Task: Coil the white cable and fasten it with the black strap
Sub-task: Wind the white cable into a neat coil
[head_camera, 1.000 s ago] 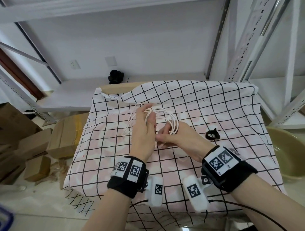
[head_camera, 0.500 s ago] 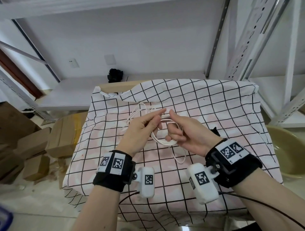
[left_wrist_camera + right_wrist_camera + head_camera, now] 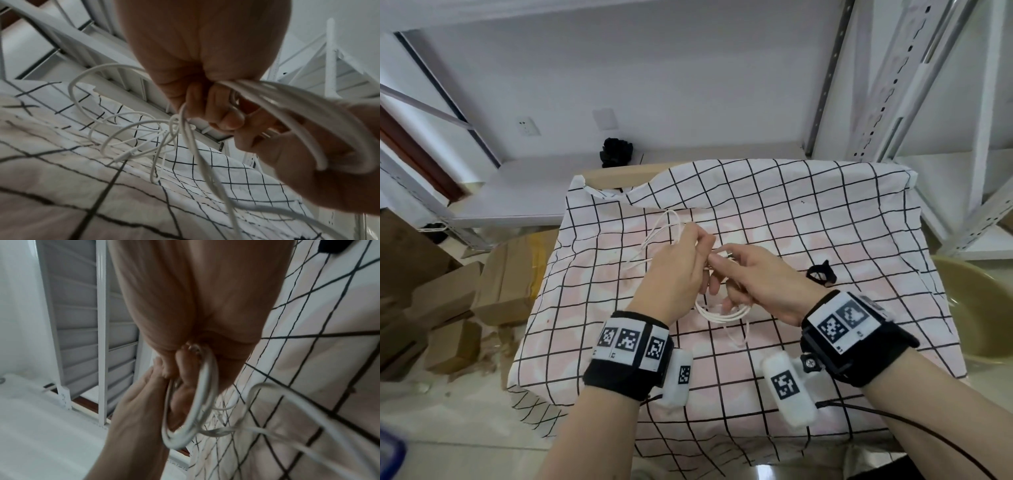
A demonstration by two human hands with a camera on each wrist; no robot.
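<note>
Both hands hold the thin white cable [image 3: 724, 317] above the checked cloth [image 3: 825, 222]. My left hand [image 3: 681, 260] grips the strands in curled fingers; loose loops [image 3: 123, 129] trail from it to the far left. My right hand [image 3: 750, 274] has its fingers curled through the wound coil [image 3: 199, 405], whose lower arc hangs below the two hands. A loose tail [image 3: 739, 337] droops under the coil. The black strap [image 3: 821, 273] lies on the cloth to the right of my right hand, apart from it.
The cloth covers a small table; bare wood [image 3: 619, 175] shows at its back left corner. Cardboard boxes [image 3: 506, 274] stand on the floor at left. A beige basin [image 3: 976, 308] sits at right. Metal shelving [image 3: 893, 85] rises behind, with a black object [image 3: 616, 156] on the ledge.
The hands have come closer together and the left hand's fingers have closed on the strands. The coil now hangs lower, beneath the hands, and the strap is uncovered at right.
</note>
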